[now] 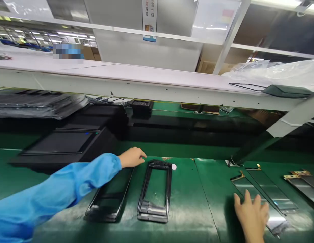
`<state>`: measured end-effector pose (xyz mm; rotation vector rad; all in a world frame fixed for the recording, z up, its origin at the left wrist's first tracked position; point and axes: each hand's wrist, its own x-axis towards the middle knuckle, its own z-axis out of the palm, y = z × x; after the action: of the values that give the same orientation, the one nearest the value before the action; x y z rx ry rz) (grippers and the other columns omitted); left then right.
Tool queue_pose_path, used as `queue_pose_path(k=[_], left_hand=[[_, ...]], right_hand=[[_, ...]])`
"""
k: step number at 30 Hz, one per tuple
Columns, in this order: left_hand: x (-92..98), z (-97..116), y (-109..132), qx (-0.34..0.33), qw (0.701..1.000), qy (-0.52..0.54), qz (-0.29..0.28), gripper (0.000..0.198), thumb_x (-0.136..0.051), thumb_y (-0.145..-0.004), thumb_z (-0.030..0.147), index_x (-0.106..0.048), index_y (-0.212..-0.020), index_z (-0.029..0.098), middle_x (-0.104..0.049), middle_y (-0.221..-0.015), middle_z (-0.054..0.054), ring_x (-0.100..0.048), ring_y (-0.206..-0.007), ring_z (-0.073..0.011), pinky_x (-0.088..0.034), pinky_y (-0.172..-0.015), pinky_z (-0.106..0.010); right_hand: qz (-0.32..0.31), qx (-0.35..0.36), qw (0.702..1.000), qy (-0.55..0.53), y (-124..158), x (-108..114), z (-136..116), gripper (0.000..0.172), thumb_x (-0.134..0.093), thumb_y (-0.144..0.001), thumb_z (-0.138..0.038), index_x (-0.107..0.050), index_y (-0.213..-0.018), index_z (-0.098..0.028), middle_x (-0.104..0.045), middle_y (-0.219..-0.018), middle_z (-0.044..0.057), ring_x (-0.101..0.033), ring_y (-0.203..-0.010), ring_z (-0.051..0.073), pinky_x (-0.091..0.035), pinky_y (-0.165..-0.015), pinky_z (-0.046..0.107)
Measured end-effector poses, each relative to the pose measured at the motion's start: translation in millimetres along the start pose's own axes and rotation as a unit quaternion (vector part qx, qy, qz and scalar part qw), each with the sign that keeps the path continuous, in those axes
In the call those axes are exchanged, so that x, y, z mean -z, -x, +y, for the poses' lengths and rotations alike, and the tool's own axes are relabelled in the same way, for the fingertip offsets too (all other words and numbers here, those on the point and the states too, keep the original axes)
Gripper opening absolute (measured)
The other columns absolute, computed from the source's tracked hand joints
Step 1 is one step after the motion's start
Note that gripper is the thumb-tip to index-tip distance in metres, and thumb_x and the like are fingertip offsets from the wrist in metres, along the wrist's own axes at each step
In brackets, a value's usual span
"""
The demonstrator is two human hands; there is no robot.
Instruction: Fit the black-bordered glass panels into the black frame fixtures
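My left hand, in a blue sleeve, hovers over the far end of a glossy black rectangular panel. Its fingers are loosely bent, slightly apart, with nothing visible between them. Just right of it lies a small stack of black rectangular frames, open in the middle. At the lower right, my right hand has its fingers spread over a thin glass screen panel with a gold connector tab; whether it touches the panel is unclear. A second such panel lies beside that one.
More panels lie at the right edge. A slanted post stands behind my right hand. Back left, black trays are stacked near wrapped sheets. A white shelf crosses above the green table.
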<state>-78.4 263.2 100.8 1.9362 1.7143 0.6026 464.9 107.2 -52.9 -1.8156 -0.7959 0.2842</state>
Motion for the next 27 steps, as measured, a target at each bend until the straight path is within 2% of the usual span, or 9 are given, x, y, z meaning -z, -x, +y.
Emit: queue_pose_path(k=[2,4,8,12,14,16,21,24,27], left_hand=[[-32.5,13,19,-0.007,1.0,-0.002,-0.012,0.034,-0.071,-0.101,0.036,-0.068,-0.131,0.022,-0.067,-0.136,-0.009,-0.069,-0.117,-0.0297,-0.061,-0.095,-0.045],[-57.6,22,32,-0.01,1.0,-0.002,-0.025,0.034,-0.071,-0.101,0.036,-0.068,-0.132,0.022,-0.067,-0.137,-0.01,-0.069,-0.117,-0.0288,-0.061,-0.095,-0.045],[-93.9,22,46,0.002,0.998,0.0,-0.059,0.036,-0.072,-0.101,0.036,-0.067,-0.133,0.021,-0.067,-0.136,-0.01,-0.069,-0.117,-0.0298,-0.061,-0.095,-0.045],[-113.4,8,45,0.022,0.994,-0.005,-0.102,0.035,-0.069,-0.102,0.037,-0.067,-0.132,0.019,-0.069,-0.133,-0.011,-0.071,-0.112,-0.0273,-0.062,-0.094,-0.047],[-118.3,1,42,0.03,0.992,-0.004,-0.121,0.033,-0.069,-0.102,0.036,-0.068,-0.13,0.018,-0.071,-0.129,-0.011,-0.072,-0.108,-0.0255,-0.062,-0.093,-0.047],[-121.2,-4,40,0.041,0.991,0.01,-0.128,0.031,-0.07,-0.102,0.036,-0.069,-0.127,0.017,-0.072,-0.124,-0.009,-0.073,-0.104,-0.0244,-0.062,-0.091,-0.045],[-114.1,-9,44,0.075,0.984,0.116,-0.109,0.03,-0.074,-0.098,0.033,-0.07,-0.122,0.016,-0.073,-0.096,-0.003,-0.071,-0.075,-0.0169,-0.063,-0.069,-0.033],[-97.1,-5,57,0.084,0.969,0.222,-0.074,0.036,-0.082,-0.085,0.032,-0.075,-0.116,0.017,-0.067,-0.079,0.001,-0.066,-0.064,-0.0143,-0.061,-0.061,-0.029],[-79.0,4,82,0.079,0.942,0.322,-0.047,0.044,-0.085,-0.076,0.037,-0.078,-0.116,0.02,-0.07,-0.083,-0.001,-0.071,-0.072,-0.0172,-0.063,-0.063,-0.03]], right_hand=[[-0.011,0.024,0.999,0.038,-7,10,8,0.03,-0.084,-0.058,-0.056,-0.073,-0.075,-0.034,-0.064,-0.144,0.022,-0.046,-0.145,0.053,-0.036,-0.099,0.079],[-0.038,0.061,0.995,0.07,6,14,17,0.039,-0.085,-0.057,-0.063,-0.076,-0.08,-0.033,-0.072,-0.133,0.021,-0.047,-0.144,0.054,-0.031,-0.105,0.08],[-0.125,0.124,0.979,0.103,69,24,38,0.065,-0.079,-0.062,-0.075,-0.083,-0.103,-0.024,-0.073,-0.138,0.02,-0.051,-0.144,0.051,-0.032,-0.117,0.073],[-0.226,0.202,0.938,0.167,133,41,55,0.07,-0.071,-0.082,-0.072,-0.075,-0.134,-0.025,-0.062,-0.156,0.014,-0.046,-0.152,0.045,-0.029,-0.124,0.071],[-0.233,0.221,0.931,0.175,156,49,55,0.065,-0.071,-0.086,-0.068,-0.074,-0.136,-0.026,-0.066,-0.152,0.011,-0.051,-0.149,0.043,-0.032,-0.124,0.071],[-0.211,0.215,0.94,0.158,172,54,47,0.048,-0.067,-0.093,-0.059,-0.079,-0.128,-0.029,-0.075,-0.14,0.007,-0.063,-0.139,0.04,-0.038,-0.122,0.068],[-0.098,0.171,0.978,0.065,190,67,-4,0.023,-0.064,-0.096,-0.047,-0.086,-0.099,-0.046,-0.085,-0.111,-0.003,-0.078,-0.114,0.036,-0.049,-0.119,0.062],[-0.027,0.155,0.986,0.059,185,79,-36,0.016,-0.071,-0.089,-0.051,-0.086,-0.092,-0.045,-0.085,-0.103,0.002,-0.08,-0.102,0.038,-0.054,-0.114,0.061],[0.018,0.085,0.996,0.016,176,80,-61,0.026,-0.076,-0.084,-0.054,-0.084,-0.098,-0.034,-0.082,-0.09,0.009,-0.08,-0.082,0.036,-0.066,-0.088,0.053]])
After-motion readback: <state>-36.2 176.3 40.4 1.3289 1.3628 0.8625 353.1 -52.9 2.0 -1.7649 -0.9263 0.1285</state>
